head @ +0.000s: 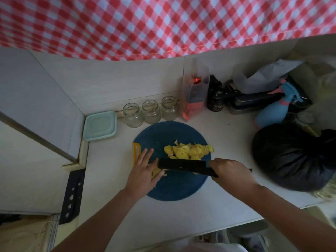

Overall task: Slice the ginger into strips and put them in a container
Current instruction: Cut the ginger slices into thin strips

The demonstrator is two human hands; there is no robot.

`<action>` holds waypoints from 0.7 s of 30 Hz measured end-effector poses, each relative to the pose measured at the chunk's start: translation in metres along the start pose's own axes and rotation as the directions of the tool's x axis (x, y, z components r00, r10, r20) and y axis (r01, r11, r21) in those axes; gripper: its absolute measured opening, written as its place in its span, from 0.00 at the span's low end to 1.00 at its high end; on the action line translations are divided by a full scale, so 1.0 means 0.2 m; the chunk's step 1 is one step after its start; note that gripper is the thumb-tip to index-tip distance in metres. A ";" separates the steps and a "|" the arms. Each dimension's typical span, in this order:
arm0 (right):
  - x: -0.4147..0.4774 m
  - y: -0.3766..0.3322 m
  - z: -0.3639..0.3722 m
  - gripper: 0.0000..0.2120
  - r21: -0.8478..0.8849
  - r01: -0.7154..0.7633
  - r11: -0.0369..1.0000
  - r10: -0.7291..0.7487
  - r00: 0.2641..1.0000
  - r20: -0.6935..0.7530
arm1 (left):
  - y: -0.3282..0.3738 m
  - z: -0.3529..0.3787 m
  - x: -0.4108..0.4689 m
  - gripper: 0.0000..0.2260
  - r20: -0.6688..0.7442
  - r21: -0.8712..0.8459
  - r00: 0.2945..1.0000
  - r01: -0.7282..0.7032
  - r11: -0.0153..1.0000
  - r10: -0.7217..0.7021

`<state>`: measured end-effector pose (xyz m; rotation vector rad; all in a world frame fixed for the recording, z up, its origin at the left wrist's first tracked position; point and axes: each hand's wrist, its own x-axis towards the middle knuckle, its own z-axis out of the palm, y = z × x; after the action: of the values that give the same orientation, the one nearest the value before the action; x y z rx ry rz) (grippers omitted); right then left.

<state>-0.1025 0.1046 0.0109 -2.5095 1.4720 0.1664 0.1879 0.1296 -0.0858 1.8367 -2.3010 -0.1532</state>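
At center frame, the right hand (pixel 231 170) grasps the black knife (pixel 183 165) over the blue cutting board (pixel 174 190). The left hand (pixel 143 171), fingers straight, presses a ginger piece (pixel 156 173); the ginger slices (pixel 189 150) lie just above the blade.

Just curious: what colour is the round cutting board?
The cutting board is dark blue; head view.

On the round blue plastic cutting board (pixel 174 190), yellow ginger slices (pixel 189 150) lie piled on the far half, a black-bladed knife (pixel 183 165) just before them. Behind the board stand three clear glass jars (pixel 151 111), a square pale-green lidded container (pixel 100 125) to their left.
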 end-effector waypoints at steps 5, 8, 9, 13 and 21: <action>-0.01 0.10 -0.02 0.08 0.211 -0.166 0.963 0.178 0.983 -0.039 | 0.01 0.00 0.02 0.29 -0.060 -0.170 0.996 0.049 0.984 -0.060; 0.01 0.11 0.02 0.11 0.357 -0.262 0.897 0.294 0.955 -0.038 | 0.06 -0.03 0.12 0.21 -0.085 -0.277 0.988 0.098 0.956 -0.126; 0.02 0.11 0.03 0.12 0.405 -0.290 0.867 0.334 0.942 -0.040 | 0.09 -0.03 0.17 0.19 -0.079 -0.304 0.989 0.095 0.948 -0.124; 0.06 0.10 0.05 0.12 0.516 -0.353 0.780 0.427 0.904 -0.026 | 0.19 -0.05 0.36 0.19 -0.025 -0.386 0.999 0.024 0.922 -0.036; 0.09 0.09 0.08 0.11 0.652 -0.379 0.657 0.501 0.865 -0.001 | 0.25 0.02 0.44 0.17 -0.066 -0.247 0.969 -0.245 0.938 0.236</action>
<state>-0.1097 0.0858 -0.0114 -1.6210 1.8086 -0.4372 0.1216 0.0557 -0.0716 1.4128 -2.3327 -0.3567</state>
